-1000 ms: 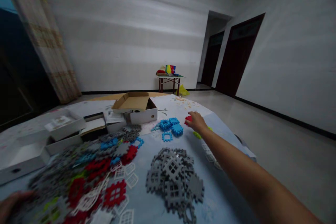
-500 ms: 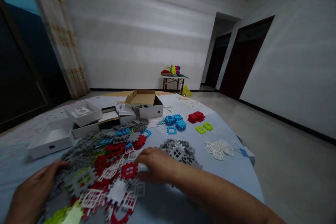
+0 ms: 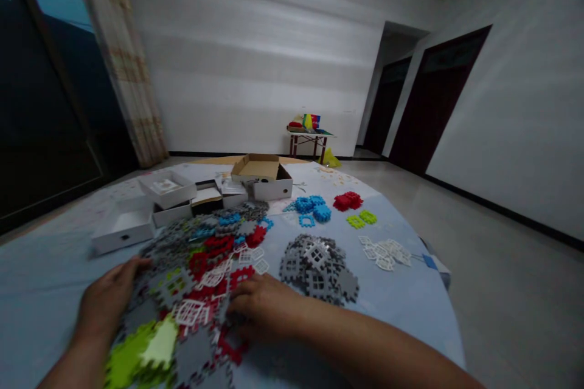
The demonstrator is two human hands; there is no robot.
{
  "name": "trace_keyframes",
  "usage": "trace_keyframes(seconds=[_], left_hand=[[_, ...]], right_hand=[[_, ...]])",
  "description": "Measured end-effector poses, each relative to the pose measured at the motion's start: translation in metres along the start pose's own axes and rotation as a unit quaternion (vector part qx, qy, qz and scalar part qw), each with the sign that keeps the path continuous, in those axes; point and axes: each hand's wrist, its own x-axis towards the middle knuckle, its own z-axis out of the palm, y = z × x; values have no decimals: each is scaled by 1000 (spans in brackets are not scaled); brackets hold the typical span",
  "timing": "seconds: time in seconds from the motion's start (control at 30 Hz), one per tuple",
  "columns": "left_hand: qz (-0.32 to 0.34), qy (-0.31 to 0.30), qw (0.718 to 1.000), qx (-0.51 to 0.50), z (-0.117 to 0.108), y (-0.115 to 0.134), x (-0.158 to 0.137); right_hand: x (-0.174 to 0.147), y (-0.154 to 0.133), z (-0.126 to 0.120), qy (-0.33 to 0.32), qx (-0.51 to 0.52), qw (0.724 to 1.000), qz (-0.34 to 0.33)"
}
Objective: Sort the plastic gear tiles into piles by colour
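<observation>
Forearm slanting in from the lower right, and the right hand is low, palm down, knuckles up, fingers curled over the near edge of the mixed heap! What those fingertips pinch, if anything, I can't tell; they're hidden and blurred. Over on the other side, the left hand angles upward, fingers pointing onto the heap's left edge; spread or pressed together, can't tell.

Containers next! Front left, an open white box, bare inside as far as it shows. Behind it, a shallow white tray holds small white bits, and a big white box wears an open cardboard lid.

Back to the fingers: a red window piece sits just beyond the right hand, a red frame just below it, white lattice pieces to its left. Right of the heap, well apart, stands a grey pile!
</observation>
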Motion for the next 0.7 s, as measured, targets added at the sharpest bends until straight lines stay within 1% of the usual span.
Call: trace_keyframes(seconds=[0.03,0.1,0.17,0.23,0.33,0.4,0.5,0.57,0.7], left_hand=[[-8,-13,1000,-11,-1,6,-4],[-20,-17,999,-28,-2,11,-9],[-20,-14,999,-34,-1,9,-9],[-21,-11,999,-39,1,6,-7],[-19,-9,999,-41,2,2,-5],[-15,-11,999,-39,2,2,-4],[-13,-13,999,-31,1,4,-3],[-12,-14,999,-27,0,5,-4],[-19,-10,1000,-7,-2,7,-5]], right_hand=[[-4,0,-1,2,12,1000,-9],[-11,0,-3,10,42,999,-18],[-18,0,-8,38,73,997,-1],[-24,3,-12,86,102,990,48],[-29,10,-18,147,156,967,138],[-31,15,-18,161,210,947,181],[-31,21,-18,160,302,910,233],[-31,23,-21,159,325,896,256],[-41,27,-42,195,301,896,260]])
